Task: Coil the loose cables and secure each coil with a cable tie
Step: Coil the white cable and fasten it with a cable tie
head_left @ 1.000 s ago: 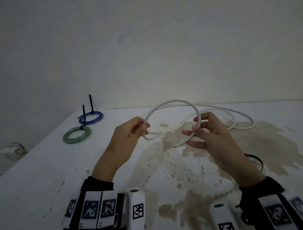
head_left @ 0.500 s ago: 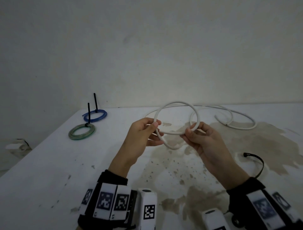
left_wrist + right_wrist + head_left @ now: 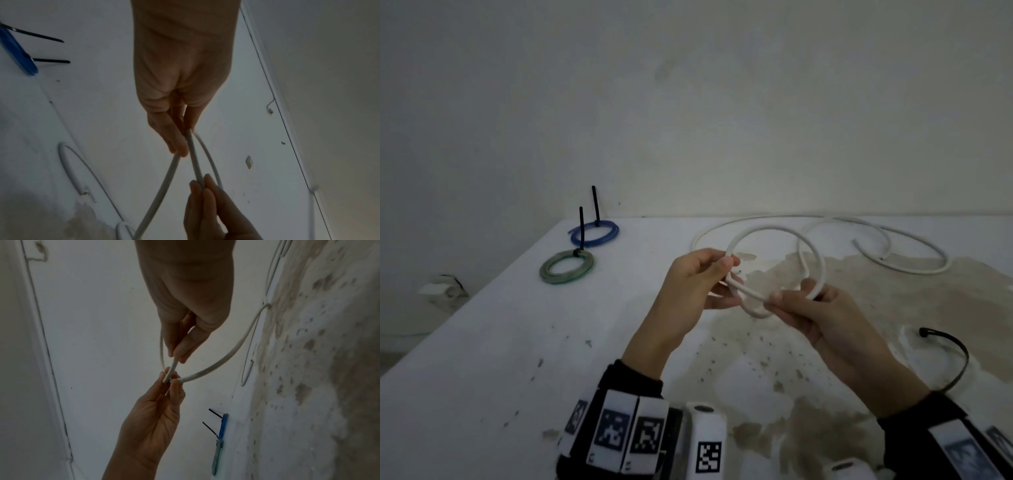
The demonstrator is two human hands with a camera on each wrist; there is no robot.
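Above the stained white table (image 3: 482, 342), both hands hold up a loop of white cable (image 3: 774, 230). My left hand (image 3: 726, 270) pinches the loop at its left side, where strands cross. My right hand (image 3: 787, 301) pinches its lower right part between thumb and fingers. The left wrist view shows the left hand (image 3: 183, 144) pinching the cable (image 3: 194, 159), with the right hand's fingertips (image 3: 205, 193) gripping it lower down. In the right wrist view the right hand (image 3: 176, 355) and left hand (image 3: 169, 381) hold the cable (image 3: 226, 356) close together. The cable's remaining length (image 3: 914, 270) trails over the table behind.
A blue coil (image 3: 594, 233) and a green coil (image 3: 566, 270), each bound with a black tie, lie at the table's far left. A loose black cable tie (image 3: 959, 356) lies on the table right of my right forearm. A wall stands behind the table.
My hands have come closer together and the open arc of cable has closed into a small ring. The trailing cable on the table has shifted slightly.
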